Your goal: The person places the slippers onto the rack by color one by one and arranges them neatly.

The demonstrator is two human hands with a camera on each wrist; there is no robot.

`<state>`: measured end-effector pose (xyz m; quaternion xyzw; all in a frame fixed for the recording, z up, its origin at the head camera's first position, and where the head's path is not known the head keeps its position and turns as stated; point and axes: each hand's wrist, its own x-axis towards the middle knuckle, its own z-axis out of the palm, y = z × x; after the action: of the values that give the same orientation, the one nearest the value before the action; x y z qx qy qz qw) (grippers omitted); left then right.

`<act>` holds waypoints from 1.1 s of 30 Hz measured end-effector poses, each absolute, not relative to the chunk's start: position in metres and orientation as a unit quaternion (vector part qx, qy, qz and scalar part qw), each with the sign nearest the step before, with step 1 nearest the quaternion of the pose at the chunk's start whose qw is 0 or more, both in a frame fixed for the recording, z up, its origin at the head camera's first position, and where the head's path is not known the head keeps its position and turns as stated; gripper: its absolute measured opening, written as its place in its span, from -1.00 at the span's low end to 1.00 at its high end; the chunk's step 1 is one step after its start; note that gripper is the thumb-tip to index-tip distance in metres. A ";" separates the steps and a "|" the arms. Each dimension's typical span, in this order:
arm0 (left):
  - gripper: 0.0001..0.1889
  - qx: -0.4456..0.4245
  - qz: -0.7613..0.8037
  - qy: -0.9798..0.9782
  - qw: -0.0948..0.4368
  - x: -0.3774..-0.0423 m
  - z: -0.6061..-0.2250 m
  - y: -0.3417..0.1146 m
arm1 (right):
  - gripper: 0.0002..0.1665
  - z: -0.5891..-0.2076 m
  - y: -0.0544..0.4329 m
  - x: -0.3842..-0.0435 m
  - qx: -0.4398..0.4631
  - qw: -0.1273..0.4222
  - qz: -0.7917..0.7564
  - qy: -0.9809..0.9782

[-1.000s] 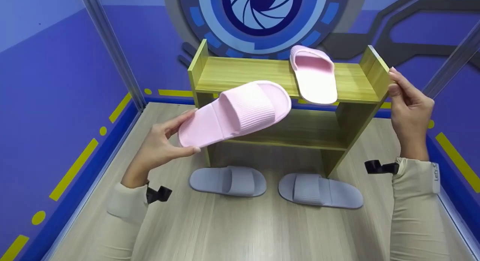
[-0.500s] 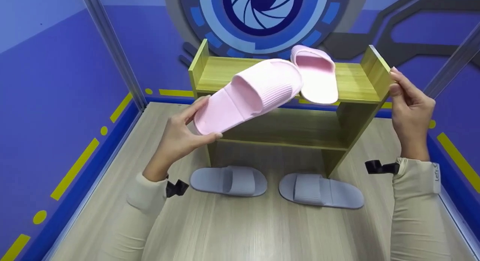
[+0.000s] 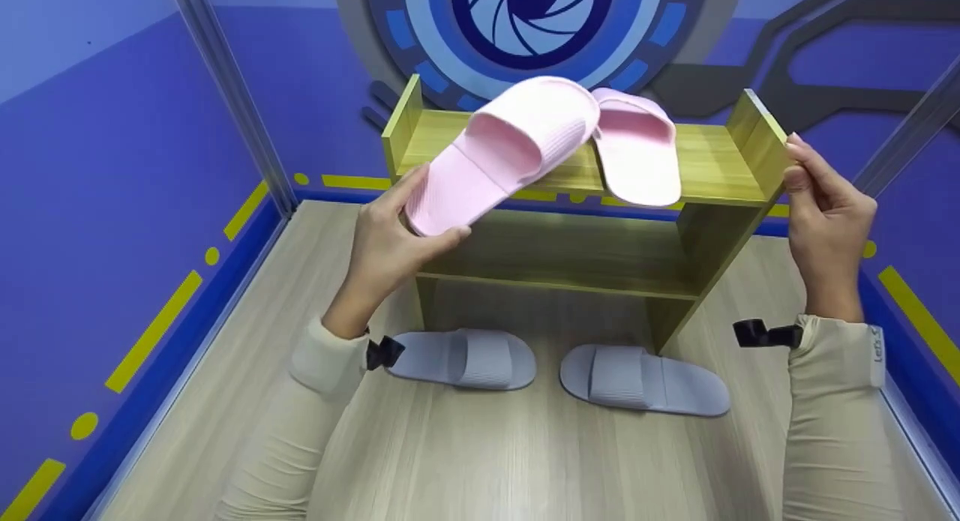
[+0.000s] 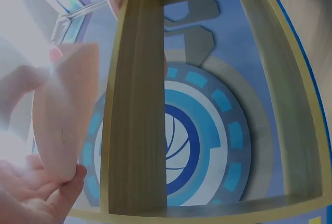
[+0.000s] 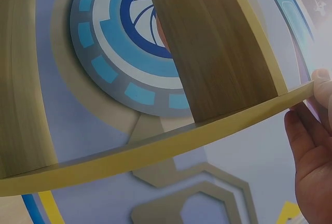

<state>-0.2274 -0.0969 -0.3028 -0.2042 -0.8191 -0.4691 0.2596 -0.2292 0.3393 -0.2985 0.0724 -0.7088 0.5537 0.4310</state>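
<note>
My left hand (image 3: 394, 232) grips a pink slipper (image 3: 502, 150) by its heel, thumb on one side and fingers on the other. The slipper is tilted, toe up and to the right, in front of the top board. A second pink slipper (image 3: 641, 161) lies on the top board of the wooden shoe rack (image 3: 555, 251), its heel jutting past the front edge. My right hand (image 3: 829, 225) pinches the rack's right side panel near its top. In the left wrist view the held slipper (image 4: 67, 110) shows its underside beside the rack.
Two grey slippers stand on the floor before the rack, a left one (image 3: 480, 360) and a right one (image 3: 645, 380), toes facing each other. A blue wall (image 3: 285, 94) with a round emblem rises behind the rack.
My left hand has raised the pink slipper up and to the right, from in front of the rack to the top board's level. My right hand has kept its hold on the panel.
</note>
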 end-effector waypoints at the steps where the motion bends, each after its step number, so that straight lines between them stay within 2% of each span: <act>1: -0.17 -0.196 -0.462 -0.823 0.267 -0.229 -0.302 -0.095 | -0.68 -0.299 0.340 -0.230 0.073 0.431 0.555 -0.707; 20: -0.22 -0.159 -0.402 -0.856 0.283 -0.250 -0.291 -0.071 | -0.68 -0.301 0.341 -0.233 0.073 0.437 0.546 -0.711; 28: -0.16 -0.141 -0.340 -0.893 0.258 -0.249 -0.285 -0.064 | -0.68 -0.297 0.335 -0.228 0.064 0.441 0.541 -0.714; 33: -0.10 -0.167 -0.334 -0.894 0.246 -0.248 -0.288 -0.068 | -0.68 -0.298 0.335 -0.227 0.060 0.441 0.539 -0.715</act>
<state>-0.2481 -0.0680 -0.2877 -0.1672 -0.8942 -0.3343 0.2465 -0.2268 0.3351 -0.2978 0.0603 -0.7147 0.5394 0.4412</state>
